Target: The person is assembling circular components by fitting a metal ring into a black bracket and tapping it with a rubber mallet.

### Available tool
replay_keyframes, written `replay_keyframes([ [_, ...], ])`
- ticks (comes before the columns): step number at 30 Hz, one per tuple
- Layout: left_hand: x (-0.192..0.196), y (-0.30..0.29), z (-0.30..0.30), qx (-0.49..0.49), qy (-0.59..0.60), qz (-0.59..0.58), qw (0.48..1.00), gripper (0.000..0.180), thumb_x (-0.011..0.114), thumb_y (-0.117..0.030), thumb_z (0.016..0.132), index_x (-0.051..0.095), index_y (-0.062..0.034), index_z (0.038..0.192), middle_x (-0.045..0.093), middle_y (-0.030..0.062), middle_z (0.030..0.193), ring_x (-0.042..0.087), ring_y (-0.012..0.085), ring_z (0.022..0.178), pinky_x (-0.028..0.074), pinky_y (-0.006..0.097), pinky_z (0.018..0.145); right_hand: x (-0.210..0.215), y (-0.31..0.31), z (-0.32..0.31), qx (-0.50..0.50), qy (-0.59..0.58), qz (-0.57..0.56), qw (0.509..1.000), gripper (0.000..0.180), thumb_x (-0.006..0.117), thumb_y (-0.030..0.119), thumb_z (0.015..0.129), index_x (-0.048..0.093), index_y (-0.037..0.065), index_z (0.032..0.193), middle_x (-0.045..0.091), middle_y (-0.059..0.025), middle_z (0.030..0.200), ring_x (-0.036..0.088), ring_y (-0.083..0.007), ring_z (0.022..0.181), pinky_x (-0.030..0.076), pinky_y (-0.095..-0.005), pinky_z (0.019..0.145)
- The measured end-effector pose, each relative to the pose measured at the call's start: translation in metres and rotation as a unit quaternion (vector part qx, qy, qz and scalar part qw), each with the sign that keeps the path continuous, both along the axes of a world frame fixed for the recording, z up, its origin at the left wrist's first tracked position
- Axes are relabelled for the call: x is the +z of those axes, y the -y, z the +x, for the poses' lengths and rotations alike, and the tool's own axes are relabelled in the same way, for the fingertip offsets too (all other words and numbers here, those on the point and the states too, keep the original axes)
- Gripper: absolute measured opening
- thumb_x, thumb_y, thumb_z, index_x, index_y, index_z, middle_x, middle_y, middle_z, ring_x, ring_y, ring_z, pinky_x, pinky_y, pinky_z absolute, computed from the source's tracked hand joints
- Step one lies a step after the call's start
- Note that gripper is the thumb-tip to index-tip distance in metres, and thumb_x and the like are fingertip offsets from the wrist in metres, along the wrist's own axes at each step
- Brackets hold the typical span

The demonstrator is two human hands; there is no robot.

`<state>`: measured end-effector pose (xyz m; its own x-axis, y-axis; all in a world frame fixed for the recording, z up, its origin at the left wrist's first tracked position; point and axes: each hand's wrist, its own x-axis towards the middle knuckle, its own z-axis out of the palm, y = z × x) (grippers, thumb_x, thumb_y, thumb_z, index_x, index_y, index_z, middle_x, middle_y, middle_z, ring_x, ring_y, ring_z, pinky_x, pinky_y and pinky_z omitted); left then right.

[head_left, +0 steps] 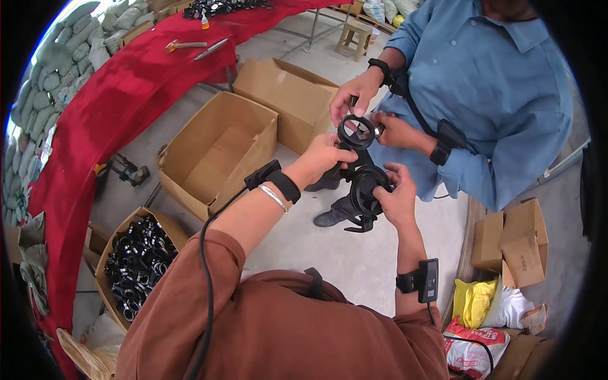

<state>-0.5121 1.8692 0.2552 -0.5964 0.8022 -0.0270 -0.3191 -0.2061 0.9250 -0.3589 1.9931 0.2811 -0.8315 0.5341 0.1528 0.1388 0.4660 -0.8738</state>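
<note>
My left hand [322, 158] pinches the near edge of a black ring [356, 132] between thumb and fingers. My right hand [398, 197] grips a second, larger black ring-shaped part [366, 189], with a bracket-like arm sticking out below it. The two rings lie close together, and I cannot tell whether they are joined. Across from me, a co-worker in a blue shirt has both hands at the upper ring. The co-worker's left hand [402, 132] is beside a small shiny piece, while the right hand [354, 95] touches the ring's far side.
Open cardboard boxes [190, 180] stand on the floor to the left. One box [175, 231] is full of black rings [136, 259]. A red-covered table [101, 120] carries a hammer [185, 45]. Cartons [516, 244] and a yellow bag [474, 303] lie at right.
</note>
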Motion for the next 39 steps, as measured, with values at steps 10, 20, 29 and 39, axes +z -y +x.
replay_keyframes([
  [10, 0.019, -0.012, 0.001, 0.023, -0.01, -0.035, 0.999, 0.021, 0.068, -0.011, 0.073, 0.058, -0.0005, 0.088, 0.057, 0.0022, 0.075, 0.05, 0.0088, 0.064, 0.038, 0.021, 0.058, -0.001, -0.01, 0.013, 0.0, -0.012, 0.015, 1.0, 0.047, 0.059, -0.001, 0.062, 0.045, -0.005, 0.107, 0.061, -0.0115, 0.085, 0.058, -0.0137, 0.076, 0.046, -0.0254, 0.071],
  [20, 0.009, -0.013, 0.019, 0.406, -0.462, -0.127, 0.778, 0.041, 0.065, -0.022, 0.075, 0.05, 0.0055, 0.103, 0.05, 0.0235, 0.104, 0.045, 0.0372, 0.099, 0.037, 0.042, 0.086, -0.002, -0.038, 0.014, 0.029, -0.092, -0.113, 0.989, 0.044, 0.059, -0.003, 0.063, 0.047, -0.005, 0.105, 0.06, -0.0079, 0.085, 0.056, -0.0116, 0.077, 0.046, -0.024, 0.07],
  [29, 0.037, 0.018, 0.057, 0.024, -0.575, -0.23, 0.785, 0.036, 0.062, -0.035, 0.075, 0.063, -0.0039, 0.093, 0.062, 0.0137, 0.08, 0.058, 0.0323, 0.083, 0.042, 0.037, 0.081, 0.005, -0.036, 0.016, 0.107, -0.03, -0.204, 0.973, 0.041, 0.06, -0.005, 0.065, 0.051, -0.004, 0.105, 0.061, -0.0068, 0.086, 0.057, -0.0105, 0.078, 0.046, -0.0236, 0.072],
  [39, -0.013, 0.035, 0.044, -0.223, -0.046, -0.099, 0.969, 0.03, 0.06, -0.028, 0.084, 0.06, 0.0018, 0.09, 0.059, 0.0045, 0.076, 0.059, 0.0123, 0.061, 0.048, 0.025, 0.058, 0.015, -0.005, -0.001, 0.091, -0.014, -0.148, 0.985, 0.029, 0.055, -0.004, 0.068, 0.065, -0.002, 0.095, 0.064, -0.0058, 0.084, 0.058, -0.0103, 0.074, 0.047, -0.0226, 0.068],
])
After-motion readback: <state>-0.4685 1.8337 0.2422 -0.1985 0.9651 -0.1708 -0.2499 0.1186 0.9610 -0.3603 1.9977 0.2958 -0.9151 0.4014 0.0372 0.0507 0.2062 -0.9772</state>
